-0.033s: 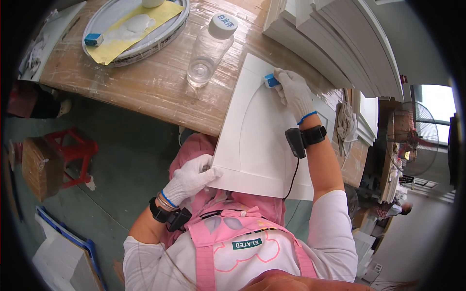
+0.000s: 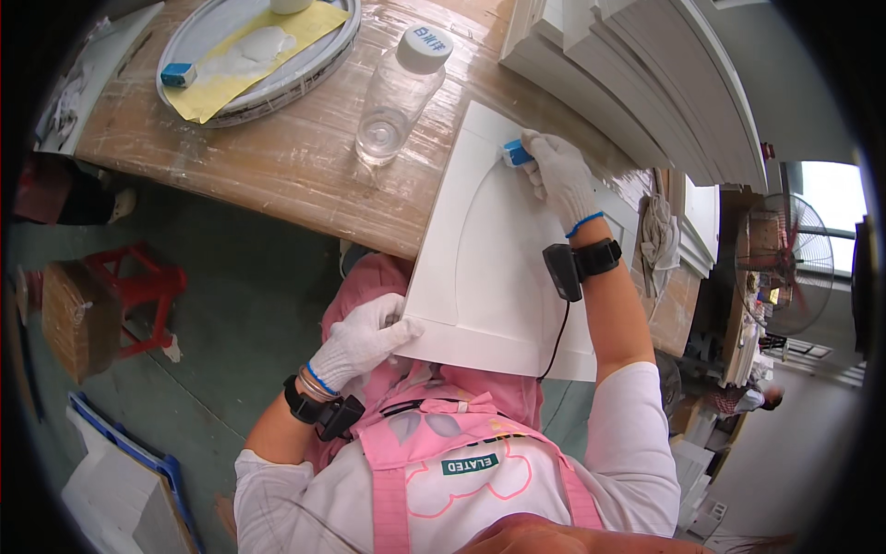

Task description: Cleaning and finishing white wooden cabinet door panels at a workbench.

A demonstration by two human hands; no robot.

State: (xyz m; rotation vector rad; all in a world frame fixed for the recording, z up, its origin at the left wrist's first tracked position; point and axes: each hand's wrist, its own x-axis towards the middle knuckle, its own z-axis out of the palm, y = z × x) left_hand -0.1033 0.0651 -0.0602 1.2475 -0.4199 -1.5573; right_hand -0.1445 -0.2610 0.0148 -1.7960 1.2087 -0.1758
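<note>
When the two pictures are compared, no visible shift registers in either hand or in any item, so the work is judged to stand at the same point. From left to right, the count is as follows. One red stool stands on the floor. On the table, one round lid bears one yellow sheet with one patch of white paste, and one blue-and-white block lies at the sheet's left end. The gloved left hand grasps the near-left corner of the panel, thumb on the upper face; its hidden fingertips cannot be checked. One clear bottle with a white cap stands beyond. One white panel slopes from the tabletop to the person's lap. A second block, blue, is located at the panel's far end, pinched between thumb and fingers of the gloved right hand; its pressure cannot be told. Farther right are one stack of white boards, number of boards uncertain, one hanging cloth and one caged fan.
</note>
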